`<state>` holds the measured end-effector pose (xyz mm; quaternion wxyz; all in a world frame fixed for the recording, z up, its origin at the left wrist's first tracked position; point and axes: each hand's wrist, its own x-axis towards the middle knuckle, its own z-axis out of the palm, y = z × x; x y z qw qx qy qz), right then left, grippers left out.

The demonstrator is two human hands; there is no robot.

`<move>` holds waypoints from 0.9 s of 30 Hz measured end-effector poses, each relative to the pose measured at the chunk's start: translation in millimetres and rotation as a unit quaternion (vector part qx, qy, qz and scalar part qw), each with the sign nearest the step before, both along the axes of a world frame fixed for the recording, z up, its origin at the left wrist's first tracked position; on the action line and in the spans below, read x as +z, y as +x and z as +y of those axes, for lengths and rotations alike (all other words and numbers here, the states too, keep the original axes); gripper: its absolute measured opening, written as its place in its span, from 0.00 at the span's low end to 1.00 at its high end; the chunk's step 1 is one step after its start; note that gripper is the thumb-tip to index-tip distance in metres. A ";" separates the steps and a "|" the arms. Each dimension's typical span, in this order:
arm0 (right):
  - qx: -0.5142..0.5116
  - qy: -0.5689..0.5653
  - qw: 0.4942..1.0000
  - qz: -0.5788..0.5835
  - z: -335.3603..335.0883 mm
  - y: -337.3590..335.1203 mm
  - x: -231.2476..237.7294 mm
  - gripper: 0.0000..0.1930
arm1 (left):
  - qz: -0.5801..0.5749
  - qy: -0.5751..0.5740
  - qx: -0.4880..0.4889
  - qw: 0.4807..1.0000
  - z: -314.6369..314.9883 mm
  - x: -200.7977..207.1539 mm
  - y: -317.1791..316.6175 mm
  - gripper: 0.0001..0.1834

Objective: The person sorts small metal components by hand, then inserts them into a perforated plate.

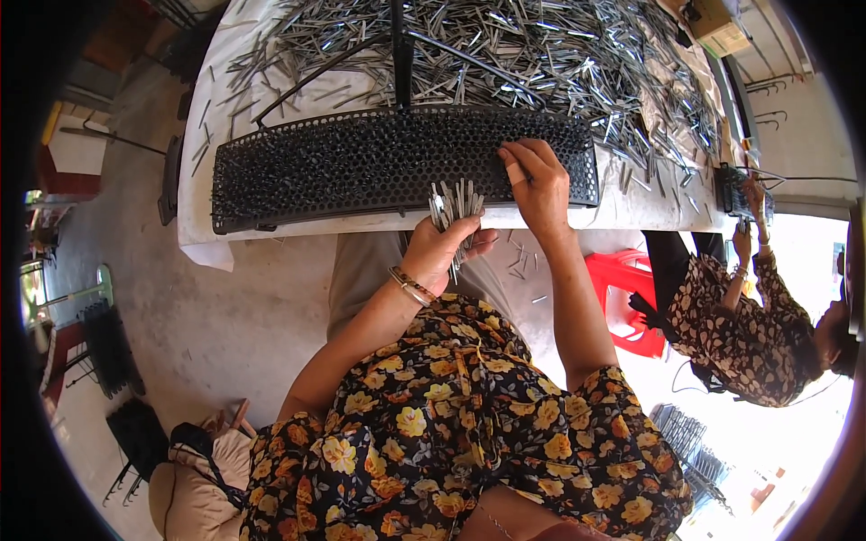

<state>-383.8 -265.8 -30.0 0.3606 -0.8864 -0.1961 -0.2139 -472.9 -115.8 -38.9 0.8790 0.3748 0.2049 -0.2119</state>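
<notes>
A long, slightly curved black perforated panel (pixel 410 185) lies along the near edge of the table, with small dark pieces standing densely in many of its holes. A bundle of thin metal strips (pixel 458 200) fans upward from my left hand (pixel 439 249), whose fingers are wrapped round it just in front of the panel. Over the panel's right part, my right hand (pixel 541 185) has thumb and forefinger pinched together close to the holes. Tape is wrapped round one of its fingers. Whatever sits in that pinch is too small to make out.
Loose metal strips (pixel 577 54) cover the white-covered table (pixel 203 203) beyond the panel. A black post with slanted braces (pixel 401 68) rises behind it. At right, another person (pixel 735 325) works at a smaller dark piece beside a red plastic stool (pixel 622 298). Black racks (pixel 108 347) stand at left.
</notes>
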 end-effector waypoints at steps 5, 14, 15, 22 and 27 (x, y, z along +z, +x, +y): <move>-0.007 0.027 0.999 0.019 1.7 -5.6 12.3 0.07 | -0.004 -0.010 0.000 1.000 0.7 -2.1 -1.7 0.09; 0.103 0.209 0.879 0.415 -0.9 -36.2 15.9 0.10 | -0.044 -0.015 -0.018 0.999 -0.1 -1.5 -2.3 0.10; 0.103 0.209 0.879 0.415 -1.3 -35.1 16.4 0.10 | -0.034 -0.021 -0.007 0.999 -0.9 -3.3 -2.1 0.10; 0.020 0.250 0.926 0.282 -0.4 -8.6 22.3 0.07 | 0.010 -0.016 0.019 1.000 -1.1 -2.5 -0.7 0.11; 0.069 0.163 0.976 0.129 -0.5 6.2 19.7 0.06 | 0.021 -0.013 -0.004 1.000 -0.8 -4.9 -4.1 0.11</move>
